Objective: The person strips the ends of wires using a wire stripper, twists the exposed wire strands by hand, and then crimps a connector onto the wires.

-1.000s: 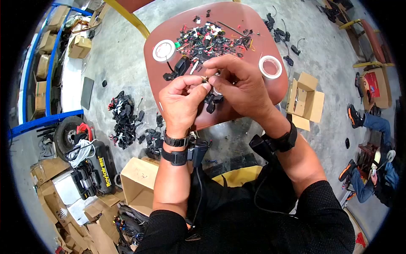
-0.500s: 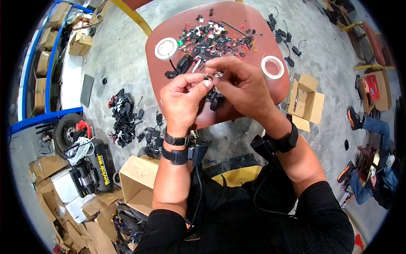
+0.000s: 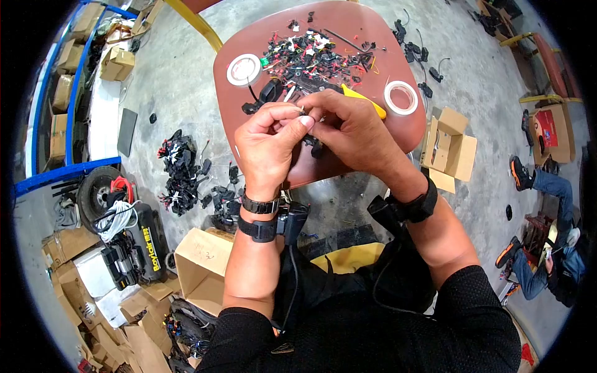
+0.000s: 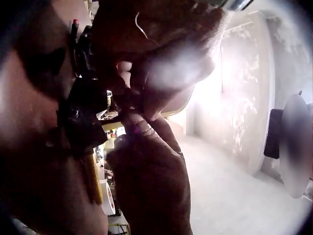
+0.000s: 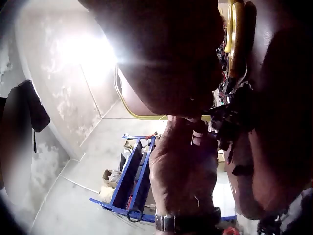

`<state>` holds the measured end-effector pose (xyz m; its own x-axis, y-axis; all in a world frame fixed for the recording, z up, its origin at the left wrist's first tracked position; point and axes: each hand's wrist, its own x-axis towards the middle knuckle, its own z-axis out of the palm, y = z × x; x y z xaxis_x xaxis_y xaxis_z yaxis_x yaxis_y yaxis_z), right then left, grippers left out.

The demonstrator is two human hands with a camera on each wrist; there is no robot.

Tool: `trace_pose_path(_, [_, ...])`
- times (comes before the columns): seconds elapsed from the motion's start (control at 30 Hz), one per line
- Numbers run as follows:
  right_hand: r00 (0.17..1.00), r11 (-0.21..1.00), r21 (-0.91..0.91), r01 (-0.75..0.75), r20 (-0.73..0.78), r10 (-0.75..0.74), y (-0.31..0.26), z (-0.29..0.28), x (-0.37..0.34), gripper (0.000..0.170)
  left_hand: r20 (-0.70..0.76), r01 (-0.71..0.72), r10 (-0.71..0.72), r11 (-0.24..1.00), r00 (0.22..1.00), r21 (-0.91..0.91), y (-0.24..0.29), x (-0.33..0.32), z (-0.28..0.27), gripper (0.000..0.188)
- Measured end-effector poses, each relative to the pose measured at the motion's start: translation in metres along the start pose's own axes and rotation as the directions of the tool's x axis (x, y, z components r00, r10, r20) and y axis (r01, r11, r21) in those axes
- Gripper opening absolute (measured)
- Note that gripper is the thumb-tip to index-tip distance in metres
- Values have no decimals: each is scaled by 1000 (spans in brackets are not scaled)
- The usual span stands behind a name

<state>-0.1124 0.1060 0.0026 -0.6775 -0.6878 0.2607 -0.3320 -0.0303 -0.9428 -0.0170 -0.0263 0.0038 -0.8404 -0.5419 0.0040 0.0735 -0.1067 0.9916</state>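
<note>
Above the near part of the red-brown table, the left hand pinches a tiny part between thumb and forefinger. Close against those fingertips is the right hand, its fingers curled. A yellow-handled tool sticks out behind the right knuckles and seems held in that hand; its working end is hidden. Dark pieces show just below the fingertips. In the left wrist view, a black assembly appears beside both hands, dark and unclear.
A pile of small black, red and white parts covers the table's far middle. White tape rolls lie left and right. Black parts and an open carton are on the floor. Another person's legs show at right.
The yellow handle has come into view behind the right hand. The right fingers have drawn in, closer to the left fingertips. The left hand stays nearly in place, still pinching.
</note>
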Motion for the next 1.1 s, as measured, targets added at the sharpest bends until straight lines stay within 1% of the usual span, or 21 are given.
trace_pose_path(0.07, [999,999,2,-37,9,37,-5,-4,1,20,11,-16,16,999,1000,31,-2,1,-3,14])
trace_pose_path(0.13, [1000,1000,-30,0,5,0,-6,-5,2,20,28,-32,30,998,999,49,-2,2,-4,15])
trace_pose_path(0.33, [999,993,-113,33,8,-32,-13,-10,3,19,42,-24,24,1000,999,-11,3,2,-3,14])
trace_pose_path(0.37, [999,992,-121,38,5,-38,-13,-10,4,19,35,-2,2,1000,999,-18,4,1,-2,14])
trace_pose_path(0.43, [992,978,-165,124,11,-124,-11,-12,5,19,23,41,-41,999,999,-32,6,-1,-1,13])
trace_pose_path(0.47, [986,968,-187,166,15,-167,-10,-12,6,20,25,46,-46,999,999,-6,7,-1,-1,13])
trace_pose_path(0.57, [975,961,-165,220,-2,-224,-5,-10,6,20,28,53,-54,998,998,46,9,-2,-1,12])
trace_pose_path(0.67, [997,993,-89,73,46,-69,-11,-11,4,20,24,42,-43,997,999,60,10,-3,-1,11])
trace_pose_path(0.77, [997,997,-41,69,20,-68,-8,-10,3,20,12,29,-30,996,999,86,13,-3,-1,11])
trace_pose_path(0.83, [996,994,-57,92,22,-91,-9,-11,5,19,-2,34,-34,996,999,83,15,-4,0,10])
trace_pose_path(0.93, [992,989,-81,124,35,-121,-4,-12,6,17,-8,-33,34,995,999,96,11,-2,-2,9])
trace_pose_path(0.97, [991,987,-90,133,42,-130,-3,-11,6,16,-4,-16,16,996,1000,91,11,-2,-2,10])
trace_pose_path(1.1, [996,999,-11,48,79,-47,-7,-12,5,14,14,29,-30,997,999,77,13,-2,-6,11])
